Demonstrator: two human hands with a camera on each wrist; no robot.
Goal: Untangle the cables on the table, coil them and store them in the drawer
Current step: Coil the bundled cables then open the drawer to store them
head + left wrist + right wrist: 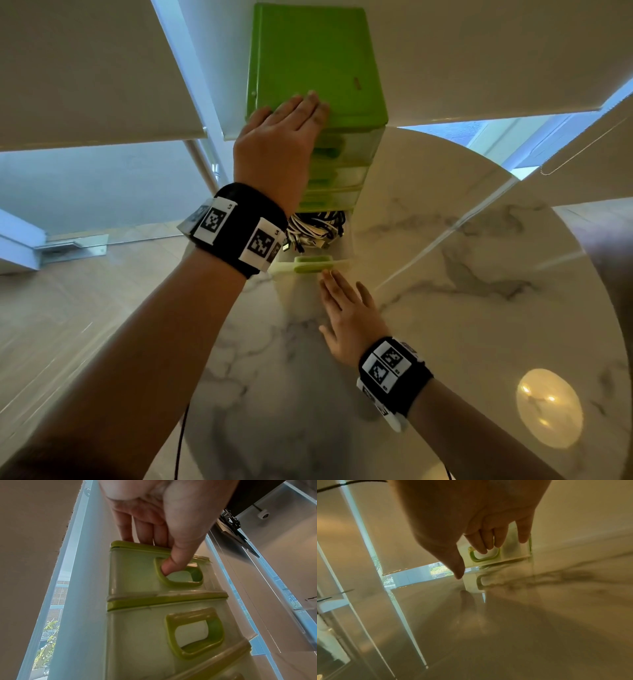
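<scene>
A green drawer unit stands on the marble table. My left hand rests on its top with the fingers flat, and the thumb sits in the top drawer's handle. The bottom drawer is pulled out. It holds a bundle of black and white cables, partly hidden by my left wrist. My right hand lies low over the table, its straight fingers touching the bottom drawer's green handle.
The round table's edge curves down the left side, with wooden floor beyond it. Window blinds hang behind the unit. A thin black wire hangs below my left forearm. A lamp reflection shines on the marble at right.
</scene>
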